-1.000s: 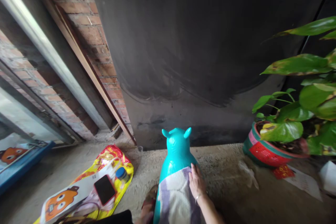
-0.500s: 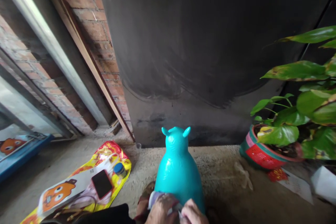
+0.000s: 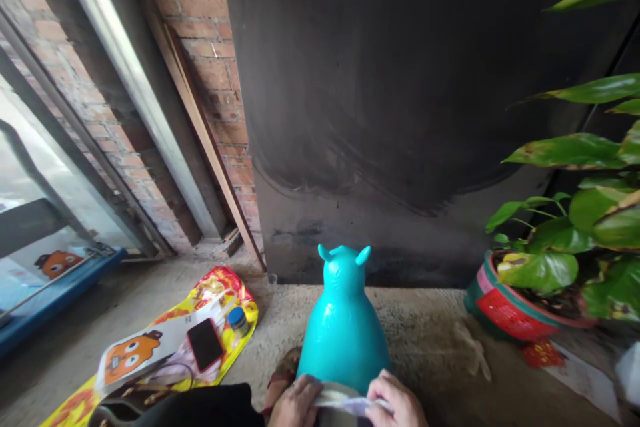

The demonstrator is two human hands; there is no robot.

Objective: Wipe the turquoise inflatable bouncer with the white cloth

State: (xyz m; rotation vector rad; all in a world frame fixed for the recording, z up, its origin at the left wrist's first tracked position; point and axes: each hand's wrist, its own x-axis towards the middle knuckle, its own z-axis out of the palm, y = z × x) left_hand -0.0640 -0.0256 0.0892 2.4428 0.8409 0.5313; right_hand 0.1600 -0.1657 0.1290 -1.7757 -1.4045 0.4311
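Between both hands (image 3: 345, 403), folded cloth (image 3: 350, 404).

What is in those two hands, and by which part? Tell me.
Both the left hand and the right hand grip a folded cloth by its top edge, one at each end, against the teal inflatable toy.

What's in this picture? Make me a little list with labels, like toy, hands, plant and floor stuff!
Toy: teal bouncy animal with two little ears, standing on the concrete floor, facing the dark wall.
Left hand: grips a pale cloth at the toy's near end.
Right hand: grips the same cloth.
Plant: green leaves in a red and green pot, on the right.
Floor stuff: phone on a yellow bag, on the left.
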